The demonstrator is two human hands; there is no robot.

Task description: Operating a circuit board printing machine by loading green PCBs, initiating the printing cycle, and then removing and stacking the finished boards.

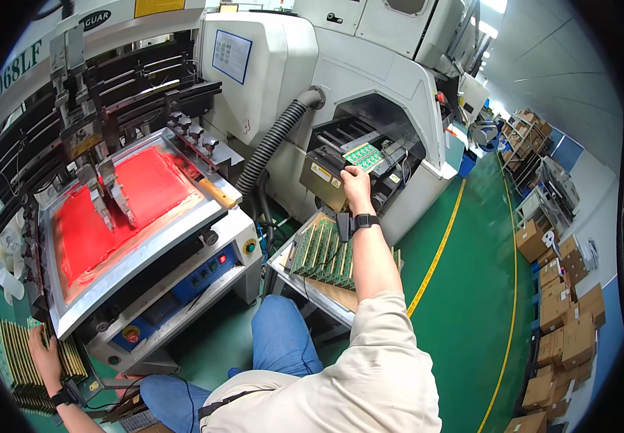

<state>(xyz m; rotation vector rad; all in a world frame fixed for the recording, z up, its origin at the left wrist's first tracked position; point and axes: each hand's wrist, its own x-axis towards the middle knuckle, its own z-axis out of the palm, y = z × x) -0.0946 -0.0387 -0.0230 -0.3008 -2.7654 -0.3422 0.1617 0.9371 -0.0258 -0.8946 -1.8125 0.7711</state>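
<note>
My right hand (356,186) reaches forward and pinches the near edge of a green circuit board panel (365,156). That panel lies over the rails at the mouth of a large white machine. At the far lower left, my left hand (44,358) is closed at the edge of a dense row of upright circuit boards (15,348); its fingertips are partly hidden among them. Below my right forearm, more circuit boards (318,254) stand in rows on a small table.
A printing machine with a framed screen (146,180) smeared with red paste stands at left, a wooden-handled spatula (217,193) on its frame. A ribbed hose (272,141) bends down beside the white machine (370,61). Cardboard boxes (568,339) line the right wall.
</note>
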